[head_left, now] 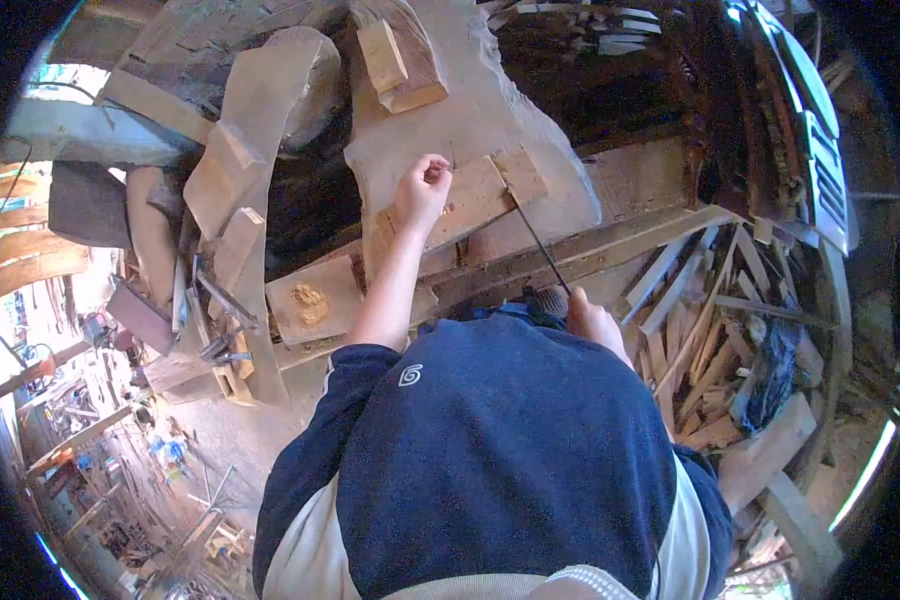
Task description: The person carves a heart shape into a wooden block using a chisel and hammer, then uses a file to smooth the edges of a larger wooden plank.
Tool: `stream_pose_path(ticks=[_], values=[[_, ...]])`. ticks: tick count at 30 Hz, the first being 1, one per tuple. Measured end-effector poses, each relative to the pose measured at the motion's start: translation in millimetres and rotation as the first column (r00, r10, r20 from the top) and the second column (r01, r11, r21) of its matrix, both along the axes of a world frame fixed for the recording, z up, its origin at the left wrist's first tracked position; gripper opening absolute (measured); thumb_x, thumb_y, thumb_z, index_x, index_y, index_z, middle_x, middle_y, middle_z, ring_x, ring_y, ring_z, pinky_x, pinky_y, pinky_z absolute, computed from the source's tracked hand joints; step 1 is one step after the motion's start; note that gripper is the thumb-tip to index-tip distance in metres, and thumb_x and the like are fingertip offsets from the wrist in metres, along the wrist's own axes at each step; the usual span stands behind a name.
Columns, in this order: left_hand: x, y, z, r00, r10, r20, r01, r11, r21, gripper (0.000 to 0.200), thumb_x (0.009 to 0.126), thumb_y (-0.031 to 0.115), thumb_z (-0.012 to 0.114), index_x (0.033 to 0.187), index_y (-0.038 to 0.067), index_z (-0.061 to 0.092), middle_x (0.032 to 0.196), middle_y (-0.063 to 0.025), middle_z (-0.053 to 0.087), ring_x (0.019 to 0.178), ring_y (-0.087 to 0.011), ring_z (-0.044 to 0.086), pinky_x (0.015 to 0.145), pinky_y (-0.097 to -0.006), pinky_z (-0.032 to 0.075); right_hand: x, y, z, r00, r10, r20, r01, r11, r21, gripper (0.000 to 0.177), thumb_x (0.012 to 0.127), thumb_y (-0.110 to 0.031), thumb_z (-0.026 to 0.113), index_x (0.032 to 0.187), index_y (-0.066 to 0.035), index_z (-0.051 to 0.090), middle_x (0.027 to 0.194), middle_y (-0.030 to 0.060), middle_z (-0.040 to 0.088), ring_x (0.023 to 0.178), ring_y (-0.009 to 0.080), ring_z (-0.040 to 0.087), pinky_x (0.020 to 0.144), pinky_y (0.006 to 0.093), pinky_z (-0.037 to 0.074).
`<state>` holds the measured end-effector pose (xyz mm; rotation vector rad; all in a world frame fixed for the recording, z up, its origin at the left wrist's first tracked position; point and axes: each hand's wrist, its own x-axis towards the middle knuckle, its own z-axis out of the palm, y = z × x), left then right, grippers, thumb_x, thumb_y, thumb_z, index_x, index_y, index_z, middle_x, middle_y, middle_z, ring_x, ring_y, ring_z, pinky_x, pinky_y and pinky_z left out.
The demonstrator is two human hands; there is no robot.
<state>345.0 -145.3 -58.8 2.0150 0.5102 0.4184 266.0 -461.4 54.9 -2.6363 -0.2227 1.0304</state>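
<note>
My left hand [426,192] is over the wooden board [473,197], with its fingers curled together. A thin dark sliver shows beside its fingertips, but I cannot make out what it is or whether the fingers grip it. Near my body, my right hand [592,318] is closed around the near end of a long thin dark rod [540,243]. The rod's far end reaches the right part of the board. The board lies across a wide, pale wooden slab [410,135] with a rough natural edge.
A cut wood block [402,70] stands on the slab's far part. To the left are a large curved timber [260,110] and a square board [313,300] with shavings on it. Wood offcuts [710,350] are piled at the right. Scattered tools [120,480] fill the lower left.
</note>
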Motion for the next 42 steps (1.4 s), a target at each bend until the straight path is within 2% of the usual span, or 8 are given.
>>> stream_pose_path(ticks=[4, 6, 8, 10, 13, 32, 36, 42], values=[[0, -2, 8, 0.975, -0.082, -0.208, 0.104, 0.989, 0.101, 0.016, 0.081, 0.022, 0.067, 0.092, 0.012, 0.064, 0.087, -0.0048, 0.069, 0.081, -0.0211, 0.066, 0.072, -0.0328, 0.052, 18, 11, -12, 1.0, 0.007, 0.03, -0.009, 0.997, 0.075, 0.014, 0.093, -0.016, 0.042, 0.102, -0.006, 0.043, 0.085, 0.0326, 0.063, 0.086, 0.0494, 0.062, 0.073, 0.0593, 0.047], [1, -10, 8, 0.942, -0.242, -0.233, 0.319, 0.862, 0.395, 0.032, 0.083, 0.033, 0.064, 0.108, 0.015, 0.058, 0.101, -0.0071, 0.068, 0.103, -0.0302, 0.062, 0.081, -0.0416, 0.051, 39, 36, -31, 0.986, 0.098, 0.132, -0.108, 0.992, 0.07, 0.023, 0.086, -0.009, 0.048, 0.108, -0.005, 0.043, 0.086, 0.0288, 0.065, 0.083, 0.0467, 0.065, 0.07, 0.055, 0.052], [-2, -16, 9, 0.874, -0.311, -0.372, 0.436, 0.841, 0.32, 0.064, 0.079, 0.053, 0.064, 0.127, 0.014, 0.047, 0.12, -0.0109, 0.061, 0.122, -0.0343, 0.05, 0.095, -0.0478, 0.044, 58, 59, -42, 0.97, 0.125, 0.208, -0.157, 0.977, 0.147, 0.02, 0.087, -0.006, 0.045, 0.106, -0.002, 0.046, 0.086, 0.0296, 0.064, 0.082, 0.0464, 0.065, 0.07, 0.0542, 0.053], [-9, -20, 11, 0.884, -0.229, -0.407, 0.453, 0.635, 0.626, 0.098, 0.066, 0.069, 0.068, 0.135, 0.006, 0.038, 0.131, -0.016, 0.053, 0.128, -0.0342, 0.045, 0.105, -0.0488, 0.034, 67, 72, -53, 0.965, 0.095, 0.244, -0.133, 0.98, 0.145, 0.02, 0.087, -0.007, 0.046, 0.107, -0.002, 0.045, 0.085, 0.0293, 0.065, 0.082, 0.0464, 0.065, 0.069, 0.0543, 0.053], [3, -13, 23, 0.747, -0.318, -0.584, 0.571, 0.757, 0.319, 0.13, 0.049, 0.077, 0.074, 0.143, 0.001, 0.025, 0.144, -0.0226, 0.035, 0.137, -0.0405, 0.028, 0.114, -0.0517, 0.018, 57, 60, -57, 0.967, 0.078, 0.243, -0.111, 0.986, 0.126, 0.022, 0.087, -0.009, 0.047, 0.108, -0.003, 0.045, 0.084, 0.0288, 0.065, 0.082, 0.0468, 0.064, 0.069, 0.055, 0.052], [6, -14, 13, 0.738, -0.301, -0.603, 0.596, 0.711, 0.374, 0.123, 0.049, 0.065, 0.081, 0.138, 0.0, 0.028, 0.141, -0.0224, 0.035, 0.136, -0.0406, 0.027, 0.113, -0.0534, 0.021, 35, 30, -14, 0.977, 0.069, 0.2, -0.093, 0.989, 0.113, 0.013, 0.091, -0.01, 0.044, 0.097, -0.001, 0.049, 0.081, 0.0283, 0.064, 0.075, 0.0471, 0.063, 0.065, 0.0552, 0.05], [3, -15, 10, 0.794, -0.296, -0.531, 0.562, 0.692, 0.454, 0.118, 0.049, 0.06, 0.084, 0.136, 0.002, 0.03, 0.137, -0.0226, 0.039, 0.132, -0.0402, 0.031, 0.112, -0.0509, 0.025, 81, 72, -76, 0.928, 0.127, 0.35, -0.211, 0.954, 0.213, 0.018, 0.086, -0.007, 0.048, 0.104, -0.002, 0.048, 0.08, 0.0282, 0.065, 0.079, 0.045, 0.065, 0.069, 0.0537, 0.053], [2, -14, 10, 0.792, -0.354, -0.498, 0.576, 0.702, 0.418, 0.113, 0.053, 0.054, 0.085, 0.135, 0.0, 0.029, 0.137, -0.0235, 0.038, 0.132, -0.0401, 0.032, 0.113, -0.0491, 0.025, 49, 33, -26, 0.977, 0.096, 0.191, -0.121, 0.985, 0.126, 0.015, 0.087, -0.012, 0.05, 0.099, -0.004, 0.048, 0.084, 0.0283, 0.065, 0.079, 0.0458, 0.065, 0.069, 0.0542, 0.052]])
